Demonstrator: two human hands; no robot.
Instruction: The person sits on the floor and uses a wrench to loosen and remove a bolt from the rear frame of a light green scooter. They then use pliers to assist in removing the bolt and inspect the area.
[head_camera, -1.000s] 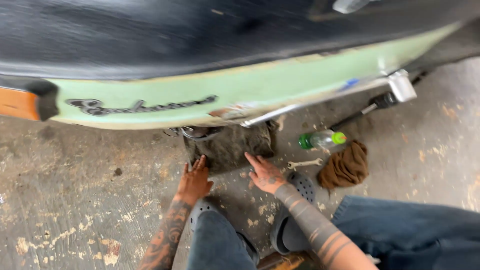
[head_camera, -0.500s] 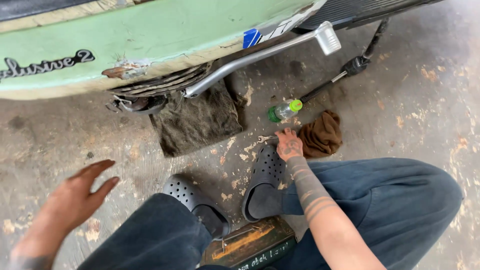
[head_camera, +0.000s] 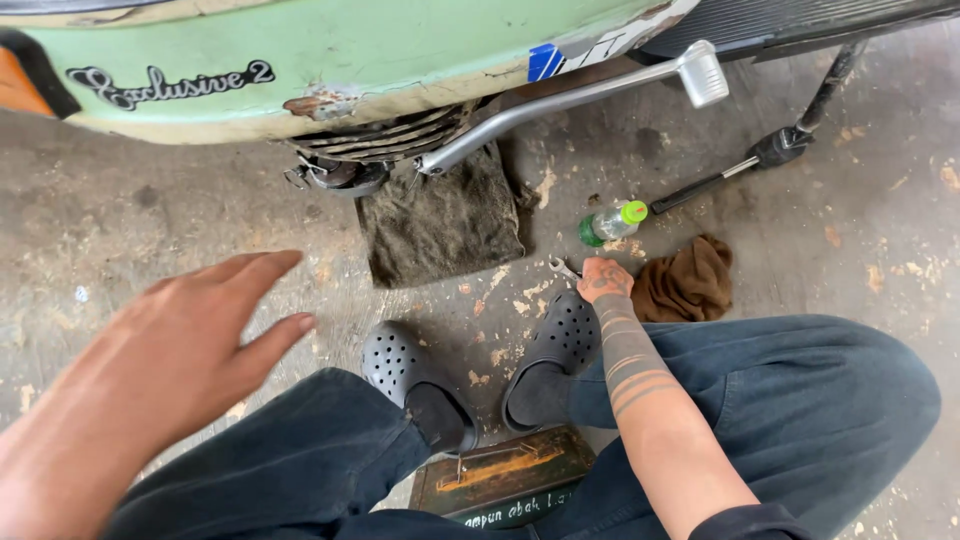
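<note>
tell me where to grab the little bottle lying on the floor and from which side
Grip the bottle around its clear middle, coming down from above. It lies on its side on the concrete floor, green cap pointing right, so the round body is open on top. The right hand is just below it, over a wrench, and the brown rag sits clear to the lower right, so probably nothing blocks that approach.

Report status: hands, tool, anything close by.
Right hand down on wrench on floor, grip unclear. Left hand open, raised, empty. Bottle and brown rag beside wrench.
</note>
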